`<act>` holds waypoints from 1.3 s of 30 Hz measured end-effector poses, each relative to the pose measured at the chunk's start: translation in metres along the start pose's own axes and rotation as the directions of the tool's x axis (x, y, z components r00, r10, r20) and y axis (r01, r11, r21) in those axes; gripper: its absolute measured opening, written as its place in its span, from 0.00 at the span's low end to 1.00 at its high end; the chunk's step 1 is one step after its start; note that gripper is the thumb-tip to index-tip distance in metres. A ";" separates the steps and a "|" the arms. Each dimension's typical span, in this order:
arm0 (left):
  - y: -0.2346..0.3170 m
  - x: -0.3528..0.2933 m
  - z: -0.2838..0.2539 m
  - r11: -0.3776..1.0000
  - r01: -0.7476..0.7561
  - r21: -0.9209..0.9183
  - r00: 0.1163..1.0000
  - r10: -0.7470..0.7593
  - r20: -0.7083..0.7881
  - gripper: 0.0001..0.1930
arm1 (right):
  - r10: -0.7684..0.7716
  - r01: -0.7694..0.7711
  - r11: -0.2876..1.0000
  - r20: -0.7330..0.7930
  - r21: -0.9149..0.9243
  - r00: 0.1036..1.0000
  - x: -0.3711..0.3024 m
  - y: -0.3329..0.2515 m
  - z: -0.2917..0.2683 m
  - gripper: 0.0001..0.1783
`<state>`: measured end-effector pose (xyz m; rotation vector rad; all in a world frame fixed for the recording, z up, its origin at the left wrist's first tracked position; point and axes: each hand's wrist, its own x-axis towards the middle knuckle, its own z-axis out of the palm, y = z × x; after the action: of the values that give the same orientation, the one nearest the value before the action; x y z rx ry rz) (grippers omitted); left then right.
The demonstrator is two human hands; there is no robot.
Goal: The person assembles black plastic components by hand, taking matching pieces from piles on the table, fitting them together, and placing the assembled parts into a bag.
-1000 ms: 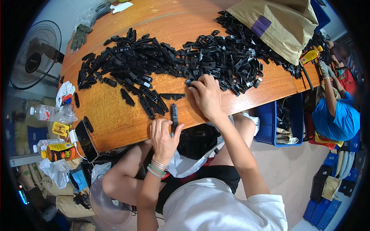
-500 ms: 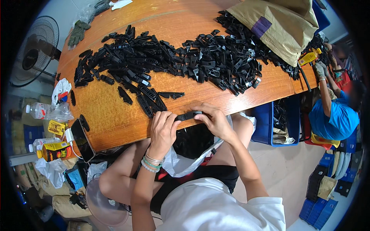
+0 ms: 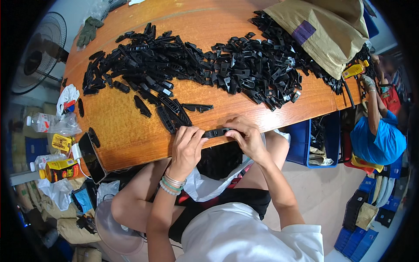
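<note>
Between my two hands, at the table's front edge, is a slim black plastic part (image 3: pixel 214 132), lying roughly crosswise. My left hand (image 3: pixel 187 143) pinches its left end with thumb and fingers. At the other end, my right hand (image 3: pixel 248 137) grips it the same way, covering that tip. Just beyond my left hand lie several long slotted black parts (image 3: pixel 171 111), part of a big heap of long black pieces (image 3: pixel 144 61). To the right of that heap spreads a pile of shorter black clips (image 3: pixel 248 70).
A tan sack (image 3: pixel 323 30) spills black pieces on the far right. Below the table edge stands a blue bin (image 3: pixel 299 142); a white bag (image 3: pixel 205 185) lies across my lap. A phone (image 3: pixel 91 159), bottles and a fan (image 3: pixel 37 56) are left. A co-worker in blue (image 3: pixel 377 135) sits right.
My fingers have shifted on the black part, and more of its length shows between them. The whole view has moved slightly. The co-worker's arms have changed position a little.
</note>
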<state>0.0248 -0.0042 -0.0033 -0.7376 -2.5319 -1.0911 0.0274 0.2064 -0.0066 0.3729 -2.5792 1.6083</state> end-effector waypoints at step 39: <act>0.005 -0.018 -0.021 0.730 -0.576 0.368 0.789 0.614 0.018 0.12 | 0.082 -0.096 0.992 0.166 0.083 0.983 -0.025 -0.073 -0.016 0.20</act>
<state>0.0436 -0.0223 0.0060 -1.2279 -2.0596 -0.4172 0.0686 0.1938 0.0591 0.4170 -2.6815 1.8020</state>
